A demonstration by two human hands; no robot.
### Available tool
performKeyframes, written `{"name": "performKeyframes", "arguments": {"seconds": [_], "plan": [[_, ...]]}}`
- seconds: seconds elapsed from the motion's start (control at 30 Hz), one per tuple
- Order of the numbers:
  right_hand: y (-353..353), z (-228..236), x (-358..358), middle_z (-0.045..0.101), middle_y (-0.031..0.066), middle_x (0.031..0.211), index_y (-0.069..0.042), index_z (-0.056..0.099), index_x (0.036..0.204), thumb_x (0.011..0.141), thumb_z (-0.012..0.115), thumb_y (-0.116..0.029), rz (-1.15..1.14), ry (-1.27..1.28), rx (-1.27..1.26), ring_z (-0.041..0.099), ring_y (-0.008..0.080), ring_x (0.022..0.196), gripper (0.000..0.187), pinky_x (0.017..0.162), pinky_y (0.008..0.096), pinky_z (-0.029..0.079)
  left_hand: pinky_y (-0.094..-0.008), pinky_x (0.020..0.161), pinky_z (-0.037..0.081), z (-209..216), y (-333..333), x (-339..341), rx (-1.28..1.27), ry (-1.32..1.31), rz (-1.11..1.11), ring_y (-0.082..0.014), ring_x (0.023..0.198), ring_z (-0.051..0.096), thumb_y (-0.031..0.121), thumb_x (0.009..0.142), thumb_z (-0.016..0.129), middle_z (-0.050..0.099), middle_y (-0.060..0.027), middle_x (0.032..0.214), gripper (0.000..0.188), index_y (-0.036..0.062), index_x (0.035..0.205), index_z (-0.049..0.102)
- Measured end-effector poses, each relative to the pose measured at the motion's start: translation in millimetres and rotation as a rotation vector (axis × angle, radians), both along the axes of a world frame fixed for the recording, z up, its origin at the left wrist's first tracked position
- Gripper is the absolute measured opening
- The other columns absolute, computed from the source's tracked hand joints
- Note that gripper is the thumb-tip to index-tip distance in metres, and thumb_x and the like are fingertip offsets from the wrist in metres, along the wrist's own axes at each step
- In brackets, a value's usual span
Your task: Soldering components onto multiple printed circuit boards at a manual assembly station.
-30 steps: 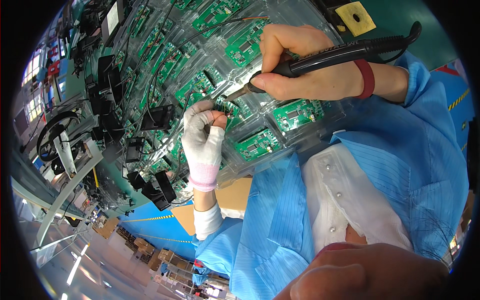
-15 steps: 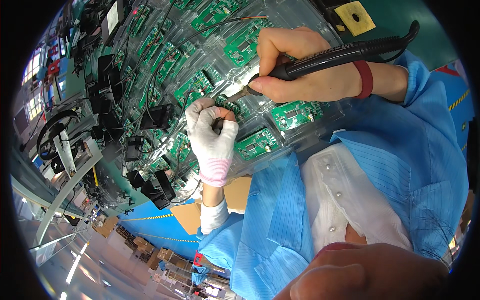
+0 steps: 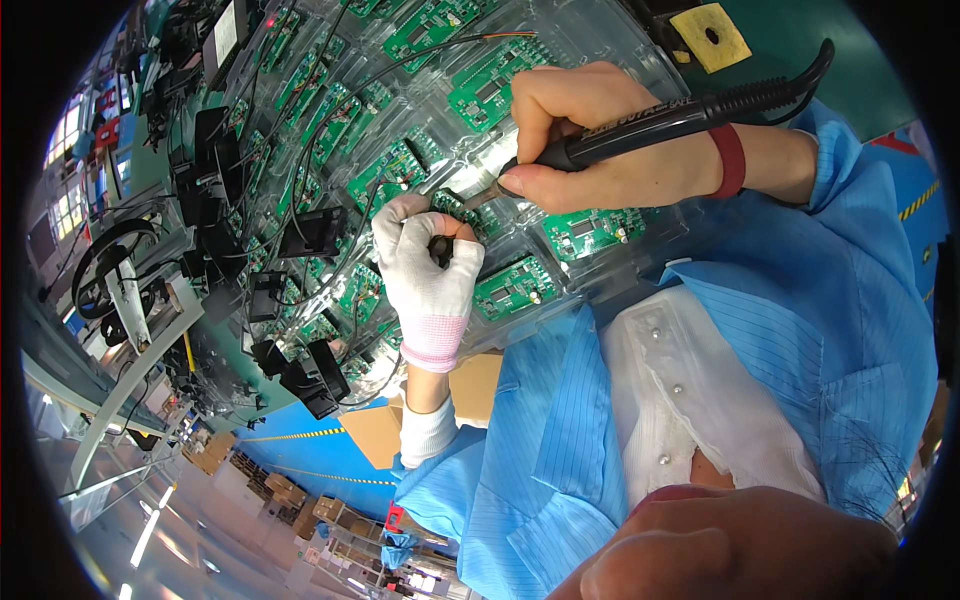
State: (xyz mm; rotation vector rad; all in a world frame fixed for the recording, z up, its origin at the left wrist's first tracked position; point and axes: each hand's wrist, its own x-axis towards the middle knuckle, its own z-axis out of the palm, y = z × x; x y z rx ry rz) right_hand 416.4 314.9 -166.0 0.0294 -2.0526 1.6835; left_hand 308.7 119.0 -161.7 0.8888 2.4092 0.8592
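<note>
My left hand (image 3: 428, 262), in a white glove with bare fingertips, is closed at the edge of a small green circuit board (image 3: 455, 206). A dark, round thing (image 3: 440, 250) shows between its thumb and fingers; I cannot make out what it is. The fingers of my right hand (image 3: 600, 140) wrap round a black soldering iron (image 3: 645, 128), its cable bending away at the upper right. The iron's metal tip (image 3: 484, 197) reaches down to the board beside my left fingertips. Whether it touches the board is too small to tell.
Clear plastic trays (image 3: 520, 215) hold several green circuit boards (image 3: 508, 287) around my hands. Dark wires and black connector blocks (image 3: 312, 232) crowd the left side. A yellow sponge with a hole (image 3: 710, 38) lies at the far right on the green table (image 3: 800, 40).
My right hand has lowered slightly, and the iron's tip has shifted a little to the right. The left thumb has moved slightly right, so more of the dark round thing shows.
</note>
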Motion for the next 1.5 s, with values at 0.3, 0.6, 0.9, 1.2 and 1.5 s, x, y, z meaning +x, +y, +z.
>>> {"name": "performKeyframes", "arguments": {"seconds": [0.3, 0.6, 0.9, 1.2, 1.5], "plan": [[-1, -1, -1, 0.051, -0.0014, 0.06, -0.007, 0.051, 0.066, 0.067, 0.071, -0.002, 0.034, -0.042, 0.047, 0.043, 0.0116, 0.048, 0.02, 0.045, 0.0229, 0.033, -0.0252, 0.067, 0.044, 0, 2, 1, -0.019, 0.011, -0.008, -0.0186, 0.082, 0.05, 0.003, 0.063, 0.065, 0.048, -0.0108, 0.106, 0.011, 0.0021, 0.073, 0.06], [-2, -2, -2, 0.051, -0.0012, 0.058, -0.007, 0.051, 0.066, 0.067, 0.071, -0.002, 0.037, -0.075, 0.037, 0.043, 0.0117, 0.046, 0.021, 0.044, 0.0225, 0.033, -0.0281, 0.069, 0.045, 0, 1, 0, -0.036, 0.046, -0.037, -0.0225, 0.088, 0.051, 0.004, 0.062, 0.065, 0.047, -0.0112, 0.106, 0.012, 0.003, 0.071, 0.059], [-3, -2, -1, 0.051, -0.0011, 0.056, -0.007, 0.051, 0.067, 0.067, 0.071, -0.002, 0.036, -0.038, 0.045, 0.043, 0.0117, 0.045, 0.021, 0.043, 0.0222, 0.032, -0.0294, 0.071, 0.046, -2, 2, 2, -0.059, 0.13, -0.069, -0.0241, 0.09, 0.051, 0.004, 0.061, 0.065, 0.047, -0.0117, 0.106, 0.012, 0.0035, 0.071, 0.057], [-1, 0, 0, 0.051, -0.0008, 0.06, -0.007, 0.05, 0.067, 0.068, 0.07, -0.001, 0.037, -0.056, 0.036, 0.043, 0.0113, 0.046, 0.021, 0.044, 0.0218, 0.032, -0.0284, 0.07, 0.047, 0, 4, 3, -0.056, 0.153, -0.077, -0.0235, 0.088, 0.052, 0.003, 0.061, 0.064, 0.048, -0.0119, 0.106, 0.013, 0.0028, 0.071, 0.057], [2, 7, 2, 0.05, -0.0001, 0.065, -0.007, 0.048, 0.068, 0.069, 0.069, -0.001, -0.022, -0.027, -0.048, 0.043, 0.0105, 0.049, 0.023, 0.047, 0.0213, 0.033, -0.0278, 0.068, 0.047, -2, 2, 2, -0.034, 0.174, -0.099, -0.0225, 0.085, 0.052, 0.002, 0.061, 0.064, 0.048, -0.012, 0.105, 0.013, 0.002, 0.072, 0.056]]}}
